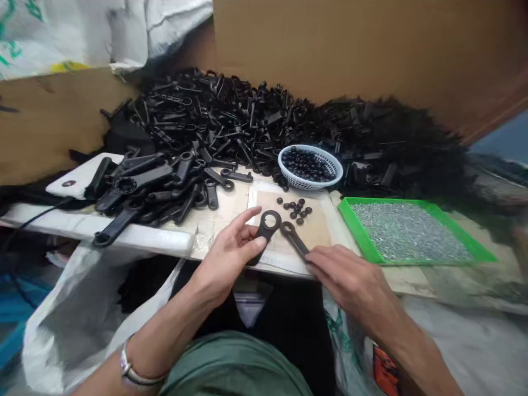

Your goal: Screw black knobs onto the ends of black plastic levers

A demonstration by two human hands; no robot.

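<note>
My left hand (pixel 235 247) grips a black plastic arm with a ring end (pixel 268 224), thumb and fingers closed round its shank. My right hand (pixel 342 272) holds a second, slimmer black arm with a small ring end (pixel 293 236) by its lower end. The two ring ends sit close together above a cardboard pad (pixel 317 228). Several small black beads (pixel 297 210) lie loose on the pad just beyond the parts.
A white mesh basket (pixel 310 181) of black beads stands behind the pad. A green tray (pixel 412 231) of small metal pieces sits at the right. A heap of black plastic arms (pixel 231 118) fills the back, more at the left (pixel 144 190). White bags hang below the table edge.
</note>
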